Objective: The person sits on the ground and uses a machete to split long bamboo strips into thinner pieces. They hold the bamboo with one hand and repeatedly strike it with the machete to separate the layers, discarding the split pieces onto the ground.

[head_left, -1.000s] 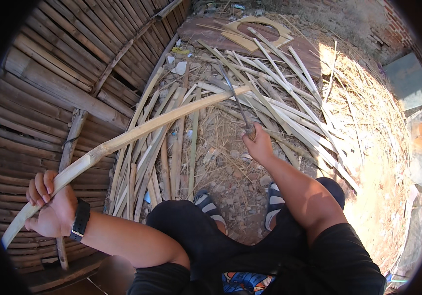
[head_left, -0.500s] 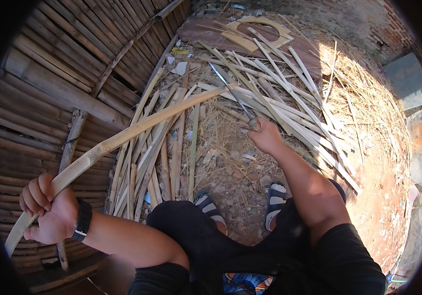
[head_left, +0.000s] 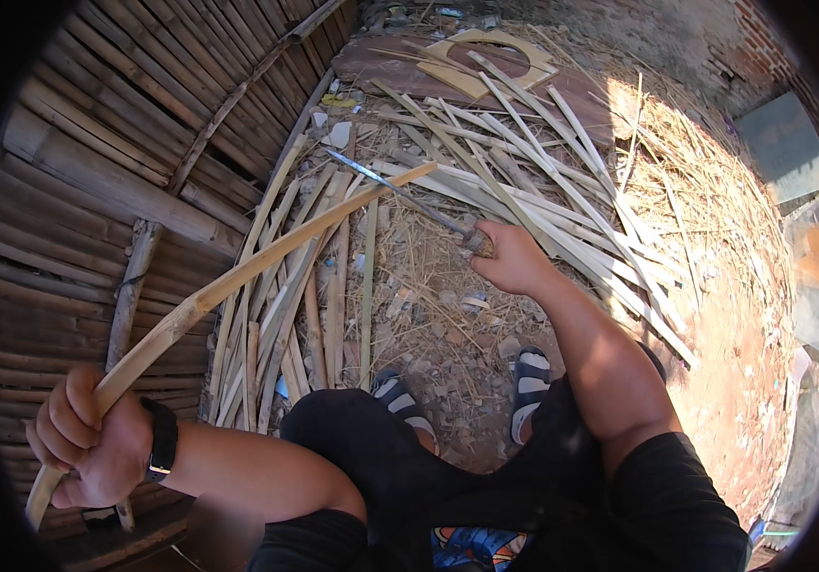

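My left hand [head_left: 95,439], with a dark watch on the wrist, is closed around the near end of a long split bamboo strip [head_left: 238,276]. The strip slants up and away to the right, its far end in front of me above the ground. In my right hand [head_left: 510,257] is the handle of a long, narrow knife [head_left: 426,209], fingers wrapped round it. Its blade points to the far left and crosses the strip near the far end. Whether blade and strip touch I cannot tell.
Several loose bamboo strips [head_left: 562,200] lie piled ahead, with another bundle [head_left: 271,296] along the slatted bamboo wall [head_left: 95,172] at left. A yellowish board with a round hole [head_left: 448,76] lies at the back. Grey sheets [head_left: 786,148] lean at right. My sandalled feet [head_left: 531,381] stand on littered ground.
The knife's blade has swung to the left, now lying flatter across the strip. My left hand has dropped slightly, and the strip's far end has shifted a little left.
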Tool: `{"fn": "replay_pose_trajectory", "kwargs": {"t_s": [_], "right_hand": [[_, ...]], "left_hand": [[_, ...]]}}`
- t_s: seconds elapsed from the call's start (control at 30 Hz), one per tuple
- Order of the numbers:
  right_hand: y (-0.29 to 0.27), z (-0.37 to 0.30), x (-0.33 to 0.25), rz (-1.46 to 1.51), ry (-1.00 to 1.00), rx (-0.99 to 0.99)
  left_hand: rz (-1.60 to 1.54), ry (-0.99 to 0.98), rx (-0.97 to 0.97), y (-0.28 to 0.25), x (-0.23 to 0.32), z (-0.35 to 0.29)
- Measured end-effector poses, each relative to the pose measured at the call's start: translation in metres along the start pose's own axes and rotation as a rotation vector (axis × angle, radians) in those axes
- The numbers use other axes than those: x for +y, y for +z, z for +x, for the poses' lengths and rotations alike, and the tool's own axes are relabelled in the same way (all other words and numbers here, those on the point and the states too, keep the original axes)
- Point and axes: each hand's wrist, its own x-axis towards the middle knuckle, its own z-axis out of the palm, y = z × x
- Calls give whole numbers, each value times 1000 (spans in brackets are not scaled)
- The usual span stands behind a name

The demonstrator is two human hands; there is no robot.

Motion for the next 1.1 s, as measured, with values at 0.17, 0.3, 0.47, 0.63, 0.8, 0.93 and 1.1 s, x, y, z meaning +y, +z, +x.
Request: {"fn": "replay_pose_trajectory", "kwargs": {"t_s": [0.17,0.3,0.47,0.63,0.8,0.93,1.1], "right_hand": [[-5,7,52,17,308,133],[10,0,-8,-35,128,-9],[14,-4,-22,86,97,-114],[25,-13,-35,136,17,-79],[51,-17,-40,278,-156,-32],[45,-11,-30,288,119,-184],[62,-21,-44,274,-73,-169]], "left_hand": [[-88,-53,-68,1,-9,3],[-44,-105,-83,0,-12,2],[-79,-208,-95,12,-47,1],[-147,-319,-80,7,-96,-9],[-196,-402,16,8,-136,-20],[-165,-438,69,5,-152,-30],[-67,-481,112,0,-172,-38]]}}
